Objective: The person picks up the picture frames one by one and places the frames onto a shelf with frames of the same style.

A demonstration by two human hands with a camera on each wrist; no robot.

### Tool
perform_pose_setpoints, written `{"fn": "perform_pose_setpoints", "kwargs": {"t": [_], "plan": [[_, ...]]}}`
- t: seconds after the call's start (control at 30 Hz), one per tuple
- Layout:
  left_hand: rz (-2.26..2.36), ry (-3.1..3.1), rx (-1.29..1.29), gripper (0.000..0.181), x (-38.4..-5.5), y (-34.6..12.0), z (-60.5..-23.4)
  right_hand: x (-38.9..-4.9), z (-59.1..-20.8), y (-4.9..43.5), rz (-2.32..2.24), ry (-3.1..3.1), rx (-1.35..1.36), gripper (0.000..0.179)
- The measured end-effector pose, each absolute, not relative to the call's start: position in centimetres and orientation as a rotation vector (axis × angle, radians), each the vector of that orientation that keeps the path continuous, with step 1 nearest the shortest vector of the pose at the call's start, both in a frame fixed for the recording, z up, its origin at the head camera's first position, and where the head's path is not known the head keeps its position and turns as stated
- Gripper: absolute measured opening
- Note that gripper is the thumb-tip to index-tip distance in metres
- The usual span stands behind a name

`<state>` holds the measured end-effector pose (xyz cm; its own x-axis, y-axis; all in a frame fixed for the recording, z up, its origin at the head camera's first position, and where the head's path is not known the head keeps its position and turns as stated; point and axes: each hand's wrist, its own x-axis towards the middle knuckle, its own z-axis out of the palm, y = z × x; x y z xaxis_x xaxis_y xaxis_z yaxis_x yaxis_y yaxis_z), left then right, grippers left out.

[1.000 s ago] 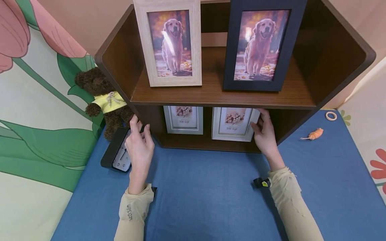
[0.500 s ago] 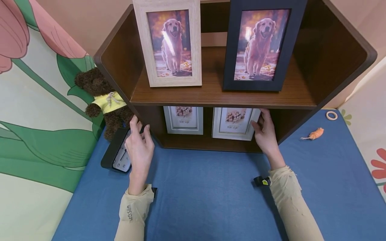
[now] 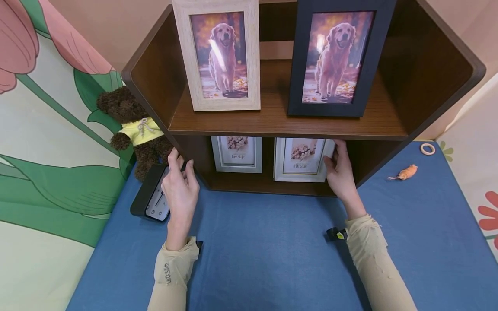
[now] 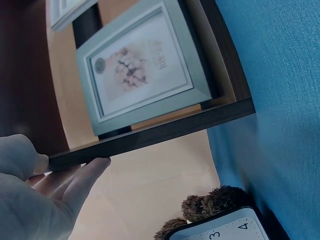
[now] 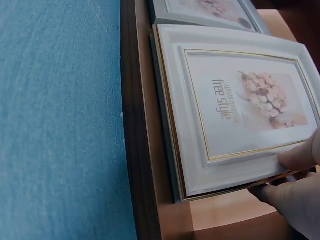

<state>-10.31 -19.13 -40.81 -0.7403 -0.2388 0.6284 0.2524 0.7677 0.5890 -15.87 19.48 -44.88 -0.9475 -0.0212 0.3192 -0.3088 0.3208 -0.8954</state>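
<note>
My right hand (image 3: 341, 175) holds a white picture frame (image 3: 300, 177) by its right side on the lower shelf. In the right wrist view the thumb (image 5: 300, 152) lies on the front of the frame and the fingers go behind it. A grey edge (image 5: 172, 160) shows just behind this frame. To its left stands a grey-green picture frame (image 3: 238, 169), also with a flower print. My left hand (image 3: 180, 190) grips the left side panel (image 4: 150, 137) of the dark brown shelf unit (image 3: 288, 125), thumb inside and fingers outside.
On the upper shelf stand a cream picture frame (image 3: 227, 105) and a dark blue picture frame (image 3: 330, 110) with dog photos. Left of the unit are a brown teddy bear (image 3: 142, 131) and a black clock (image 3: 149, 194). An orange toy mouse (image 3: 408, 172) and a ring (image 3: 427, 149) lie right.
The white picture frame in my right hand has shifted very slightly on the lower shelf. My left hand has stayed on the side panel.
</note>
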Motion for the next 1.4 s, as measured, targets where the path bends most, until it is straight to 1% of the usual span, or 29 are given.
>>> {"fn": "perform_pose_setpoints", "kwargs": {"t": [0.43, 1.07, 1.23, 1.4], "plan": [[-0.873, -2.242, -0.004, 0.037, -10.2, -19.1, -40.7, -15.8, -45.0, 19.2, 1.656, -2.302, 0.267, 0.057], [-0.886, -2.233, -0.007, 0.037, -10.2, -19.0, -40.7, -16.1, -44.9, 19.4, 1.672, -2.307, 0.268, 0.053], [-0.891, -2.233, -0.009, 0.037, -10.2, -19.0, -40.8, -15.6, -44.8, 19.3, 1.683, -2.282, 0.218, 0.051], [-0.879, -2.234, -0.008, 0.037, -10.3, -19.1, -40.8, -14.4, -44.1, 19.0, 1.649, -2.245, 0.205, 0.057]]}}
